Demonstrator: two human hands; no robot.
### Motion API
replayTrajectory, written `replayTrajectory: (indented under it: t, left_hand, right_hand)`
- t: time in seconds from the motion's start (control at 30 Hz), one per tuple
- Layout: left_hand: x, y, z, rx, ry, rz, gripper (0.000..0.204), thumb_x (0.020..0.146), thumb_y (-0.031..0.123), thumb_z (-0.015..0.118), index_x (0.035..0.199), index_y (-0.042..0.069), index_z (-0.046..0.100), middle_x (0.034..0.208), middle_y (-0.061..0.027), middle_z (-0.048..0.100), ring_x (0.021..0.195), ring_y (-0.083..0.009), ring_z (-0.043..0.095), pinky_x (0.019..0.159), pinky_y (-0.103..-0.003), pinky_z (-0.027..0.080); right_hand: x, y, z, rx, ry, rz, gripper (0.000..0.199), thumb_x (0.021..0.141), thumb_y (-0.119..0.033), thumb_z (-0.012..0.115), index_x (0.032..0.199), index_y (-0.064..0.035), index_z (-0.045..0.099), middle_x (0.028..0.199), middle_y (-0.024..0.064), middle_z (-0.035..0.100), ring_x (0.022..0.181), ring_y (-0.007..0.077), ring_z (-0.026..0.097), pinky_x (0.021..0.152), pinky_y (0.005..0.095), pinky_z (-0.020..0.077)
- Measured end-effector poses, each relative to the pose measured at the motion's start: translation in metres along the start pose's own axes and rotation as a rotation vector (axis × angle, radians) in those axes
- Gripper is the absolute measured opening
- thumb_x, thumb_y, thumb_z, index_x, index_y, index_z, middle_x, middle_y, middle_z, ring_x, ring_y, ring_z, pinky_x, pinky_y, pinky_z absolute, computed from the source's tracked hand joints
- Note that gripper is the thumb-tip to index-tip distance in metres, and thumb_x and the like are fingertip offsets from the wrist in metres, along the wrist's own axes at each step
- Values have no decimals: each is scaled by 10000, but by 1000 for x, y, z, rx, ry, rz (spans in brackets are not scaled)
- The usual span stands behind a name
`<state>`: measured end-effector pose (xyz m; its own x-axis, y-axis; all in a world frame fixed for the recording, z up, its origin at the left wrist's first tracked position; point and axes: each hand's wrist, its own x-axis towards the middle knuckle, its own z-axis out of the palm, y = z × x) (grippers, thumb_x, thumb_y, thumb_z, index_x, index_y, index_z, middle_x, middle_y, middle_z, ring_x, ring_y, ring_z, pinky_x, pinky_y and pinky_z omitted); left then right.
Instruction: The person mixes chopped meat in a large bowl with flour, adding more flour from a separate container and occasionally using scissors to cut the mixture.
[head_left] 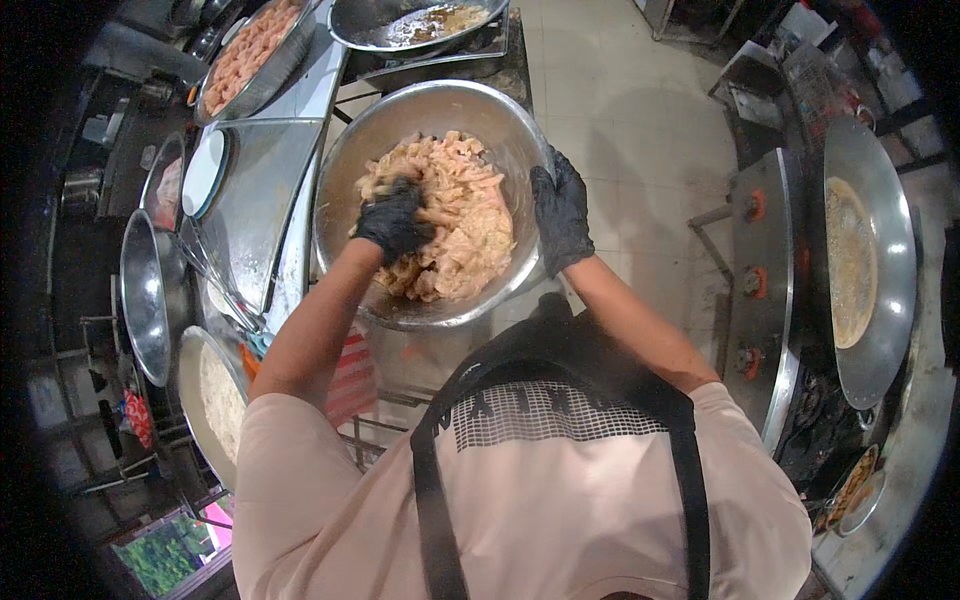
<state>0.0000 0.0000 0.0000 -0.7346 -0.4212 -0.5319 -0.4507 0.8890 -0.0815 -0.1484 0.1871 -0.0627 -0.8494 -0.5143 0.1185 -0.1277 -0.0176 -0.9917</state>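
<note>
Inside the steel bowl (342,180) lie pale meat pieces (468,240), my left hand (400,220) among them, too blurred to tell from here whether it spreads or pinches. My right hand (565,215) clasps the bowl's edge, probably to steady it. Leftward sits a metal tray (258,185), perhaps for easy reach.

Right of the large round silver metal bowl (340,190), an open lane lies over the pale tiled floor (645,110), bounded by the grey metal stove front with orange-red knobs (768,230). The black-gloved right hand (563,212) obstructs the bowl's right rim; leftward, the silver wire whisk (212,270) and deep silver metal basin (146,290) crowd any passage.
</note>
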Motion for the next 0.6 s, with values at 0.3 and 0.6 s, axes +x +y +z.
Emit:
replayTrajectory:
  t: [0.3,0.6]
  left_hand:
    - [64,33,20,-314,235,228,700,749,313,654,1360,107,381,1392,-172,376,1295,-303,348,1072,-375,282]
    - [136,-63,-28,-406,130,392,356,829,189,601,1166,73,587,1034,-97,649,911,-235,614,794,-386,484]
  right_hand:
    - [3,8,4,-31,76,217,288,838,-73,474,1100,34,526,999,253,573,931,358,550,840,418,436]
    - [-11,-17,27,-61,337,-130,291,834,-139,503,1098,-23,544,971,258,588,919,414,559,791,457,455]
